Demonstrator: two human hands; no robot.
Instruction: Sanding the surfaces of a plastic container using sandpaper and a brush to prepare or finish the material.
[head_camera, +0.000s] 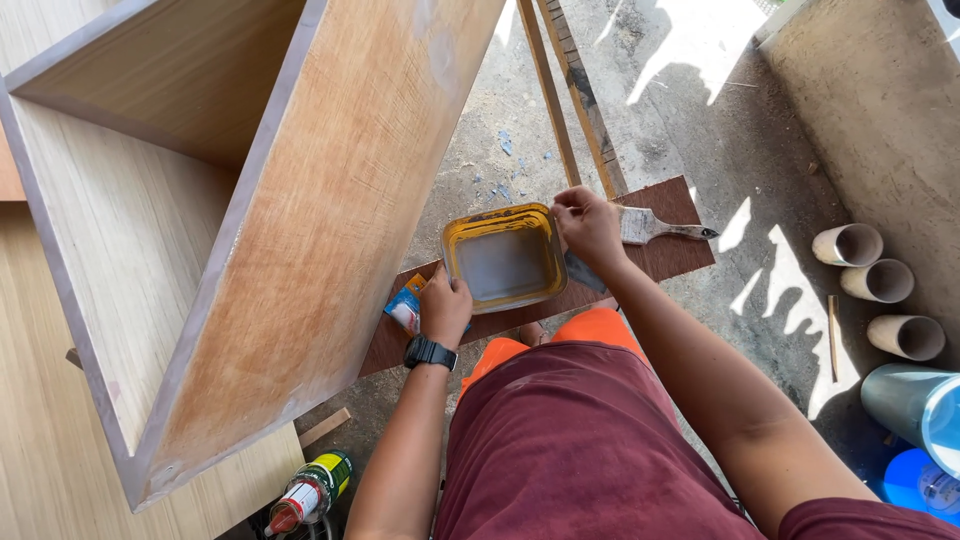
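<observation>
- Yellow-stained square tub (505, 257) sits on a dark brown board (670, 255) on the concrete floor (700, 110), between the two hands of the person; inside it lies a pale grey liquid
- left hand (444, 308) holds the near left corner of the tub, fingers curled on the rim, thumb side towards the tub; a black watch (430, 352) is on this wrist; the forearm comes up straight from below
- right hand (588, 228) is at the far right corner of the tub, fingertips pressed together on the rim; if something small is pinched there, I cannot tell
- under this hand a dark grey cloth (584, 272) hangs beside the tub wall
- paintbrush (660, 227) lies on the board just right of the right hand; its long axis goes left to right, handle pointing right, bristles towards the hand
- large wooden cabinet box (250, 230) stands to the left, near the tub but apart from it
</observation>
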